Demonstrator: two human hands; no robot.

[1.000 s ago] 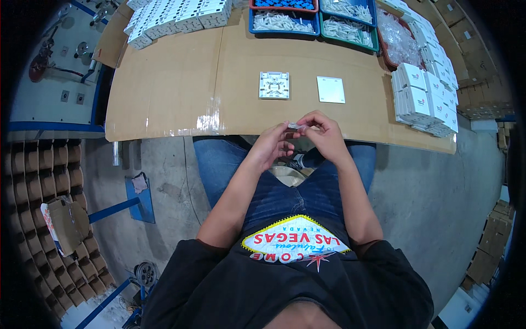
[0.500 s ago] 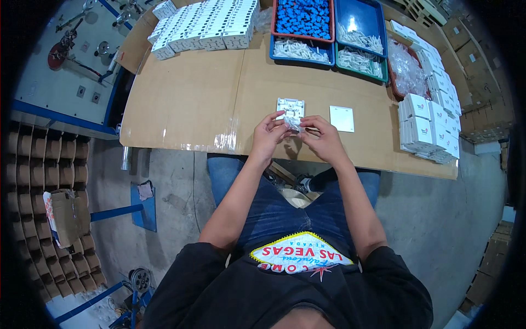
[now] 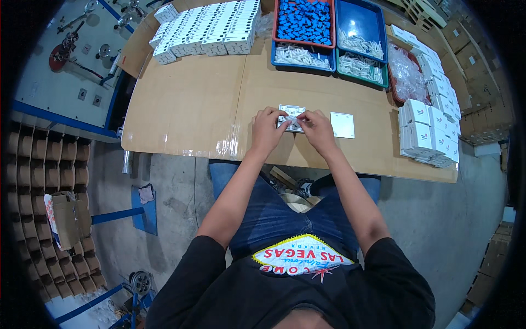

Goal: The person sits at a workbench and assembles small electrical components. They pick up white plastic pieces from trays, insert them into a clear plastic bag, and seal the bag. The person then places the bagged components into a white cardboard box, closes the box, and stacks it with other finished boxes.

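Note:
A white square plastic housing (image 3: 292, 109) with an open, detailed inner side lies on the cardboard in front of me. Over its near half is a small clear plastic bag (image 3: 291, 120), whose contents are too small to make out. My left hand (image 3: 268, 129) pinches the bag from the left, fingers bent at the housing's edge. From the right, my right hand (image 3: 316, 129) closes its fingertips on the bag too. A flat white square cover plate (image 3: 342, 125) lies to the right of my right hand.
Rows of white switch-like units (image 3: 208, 30) stand at the back left. Trays hold blue parts (image 3: 304, 22) and white plugs (image 3: 301, 56). A red bin of clear bags (image 3: 406, 74) and stacked white plates (image 3: 424, 131) line the right side. The cardboard's front edge (image 3: 219, 156) is near my forearms.
Both hands have moved slightly forward, taking the small bag from the housing's near edge onto its inner side. The cover plate stays beside them.

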